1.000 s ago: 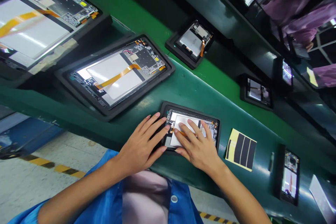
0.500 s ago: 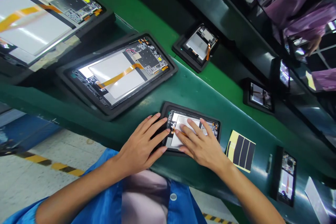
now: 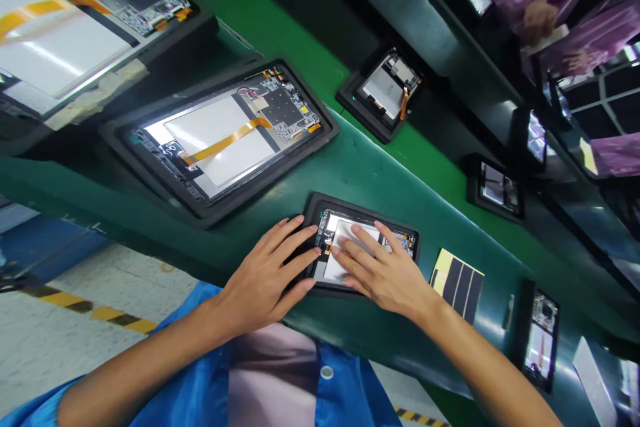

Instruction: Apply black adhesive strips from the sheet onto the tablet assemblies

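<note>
An uncovered tablet lies in a black foam tray on the green bench in front of me. Its battery, circuit board and orange ribbon cable show in part. My left hand rests at the tray's left edge, fingers spread, fingertips touching the tablet's end. My right hand lies over the battery with its fingers apart, covering much of the cable and some of the board. Just right of it is a yellow sheet with black adhesive strips.
A larger-looking tray with an open tablet stands to the left, another tablet beyond it. More tablets sit in trays on the green belt and a tablet at the right. Across the line is a person in pink sleeves.
My hands keep nearly the same place on the tablet, the right one shifted slightly left. The view has moved a little. Across the line, the person's hands have drawn together around a pale object.
</note>
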The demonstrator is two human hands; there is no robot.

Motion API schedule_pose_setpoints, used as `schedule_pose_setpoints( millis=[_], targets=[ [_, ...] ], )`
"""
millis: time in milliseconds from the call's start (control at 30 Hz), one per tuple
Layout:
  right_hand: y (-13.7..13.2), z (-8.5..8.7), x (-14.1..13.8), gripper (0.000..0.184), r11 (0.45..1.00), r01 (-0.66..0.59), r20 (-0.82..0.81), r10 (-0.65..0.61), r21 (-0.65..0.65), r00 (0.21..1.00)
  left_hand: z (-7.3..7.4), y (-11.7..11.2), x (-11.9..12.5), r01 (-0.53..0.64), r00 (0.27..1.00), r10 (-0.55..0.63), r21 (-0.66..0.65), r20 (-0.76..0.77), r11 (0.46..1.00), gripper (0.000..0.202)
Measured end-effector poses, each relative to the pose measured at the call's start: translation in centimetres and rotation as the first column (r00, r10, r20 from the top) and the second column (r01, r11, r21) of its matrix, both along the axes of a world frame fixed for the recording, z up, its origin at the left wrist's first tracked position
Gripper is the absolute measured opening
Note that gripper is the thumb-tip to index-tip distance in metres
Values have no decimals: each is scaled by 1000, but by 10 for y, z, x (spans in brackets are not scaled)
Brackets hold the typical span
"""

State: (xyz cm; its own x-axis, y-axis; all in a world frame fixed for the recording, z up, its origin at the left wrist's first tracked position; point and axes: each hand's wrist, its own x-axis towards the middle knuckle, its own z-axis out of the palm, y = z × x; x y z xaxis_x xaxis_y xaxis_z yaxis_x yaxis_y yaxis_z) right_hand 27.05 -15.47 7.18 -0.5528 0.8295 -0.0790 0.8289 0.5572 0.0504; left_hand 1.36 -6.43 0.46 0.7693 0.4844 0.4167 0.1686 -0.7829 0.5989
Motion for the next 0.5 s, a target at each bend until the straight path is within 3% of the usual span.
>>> schedule_pose_setpoints(
  millis=[500],
  targets=[
    [-1, -6, -2, 47, 996, 63, -74, -67, -57, 995, 0, 0, 1, 19, 998, -16, 53, -53, 998, 34]
  ],
)
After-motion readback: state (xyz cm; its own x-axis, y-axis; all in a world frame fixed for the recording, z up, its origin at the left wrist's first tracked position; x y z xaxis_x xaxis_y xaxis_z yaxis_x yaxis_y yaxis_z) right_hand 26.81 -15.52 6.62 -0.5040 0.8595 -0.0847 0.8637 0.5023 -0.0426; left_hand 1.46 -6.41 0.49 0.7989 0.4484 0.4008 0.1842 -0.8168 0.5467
